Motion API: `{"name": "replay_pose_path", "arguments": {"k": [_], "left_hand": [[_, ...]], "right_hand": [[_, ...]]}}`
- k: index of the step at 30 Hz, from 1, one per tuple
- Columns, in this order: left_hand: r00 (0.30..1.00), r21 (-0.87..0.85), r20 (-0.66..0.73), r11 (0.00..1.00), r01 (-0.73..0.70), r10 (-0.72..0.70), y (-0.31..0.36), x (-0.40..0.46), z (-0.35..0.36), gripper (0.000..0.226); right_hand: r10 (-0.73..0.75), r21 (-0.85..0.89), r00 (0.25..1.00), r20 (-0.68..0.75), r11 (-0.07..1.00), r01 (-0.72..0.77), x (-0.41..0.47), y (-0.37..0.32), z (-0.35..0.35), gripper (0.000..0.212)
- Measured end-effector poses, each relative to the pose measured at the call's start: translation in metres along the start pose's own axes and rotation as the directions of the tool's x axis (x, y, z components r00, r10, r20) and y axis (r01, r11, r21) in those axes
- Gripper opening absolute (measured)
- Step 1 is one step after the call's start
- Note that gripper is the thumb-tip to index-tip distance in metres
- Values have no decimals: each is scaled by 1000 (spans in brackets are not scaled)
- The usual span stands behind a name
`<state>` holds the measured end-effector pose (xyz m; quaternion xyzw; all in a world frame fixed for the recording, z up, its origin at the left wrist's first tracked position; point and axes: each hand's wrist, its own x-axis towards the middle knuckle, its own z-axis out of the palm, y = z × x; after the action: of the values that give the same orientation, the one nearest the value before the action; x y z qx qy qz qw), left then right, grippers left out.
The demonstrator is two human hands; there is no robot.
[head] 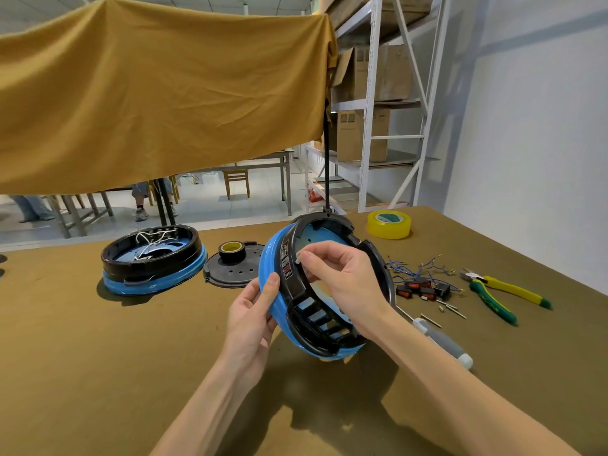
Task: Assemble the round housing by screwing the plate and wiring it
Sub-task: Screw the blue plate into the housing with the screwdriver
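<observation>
Over brown table (98, 357), hands (253, 311) (339, 278) grip tilted housing (273, 301).

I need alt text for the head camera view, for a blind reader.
Two bare hands hold a tilted round blue-and-black plastic housing above a brown table: the left hand grips its rim, the right hand pinches at its black ring.

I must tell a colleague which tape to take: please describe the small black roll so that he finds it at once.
On the olive-brown worktable, left of the tilted blue and black round housing gripped by the left hand, lies a flat black perforated plate. The small black tape roll stands on it, unlike the large yellow tape roll behind.
</observation>
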<state>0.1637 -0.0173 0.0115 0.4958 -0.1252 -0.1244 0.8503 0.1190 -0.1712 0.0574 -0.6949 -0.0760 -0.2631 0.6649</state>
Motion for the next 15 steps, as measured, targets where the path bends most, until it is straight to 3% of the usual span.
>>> {"name": "replay_pose_path", "arguments": {"k": [5, 10, 15], "left_hand": [[1000, 7, -11, 1000, -8, 8, -1, -1, 0, 20], [999, 19, -28, 999, -39, 39, -2, -1, 1, 37], [995, 47, -2, 993, -104, 105, -1, -4, 7, 36]], "right_hand": [[24, 54, 1000, 10, 998, -24, -5, 2, 0, 14], [61, 52, 997, 38, 997, -63, -6, 1, -4, 12], [283, 180, 948, 146, 934, -307, -1, -10, -12, 18]]}}
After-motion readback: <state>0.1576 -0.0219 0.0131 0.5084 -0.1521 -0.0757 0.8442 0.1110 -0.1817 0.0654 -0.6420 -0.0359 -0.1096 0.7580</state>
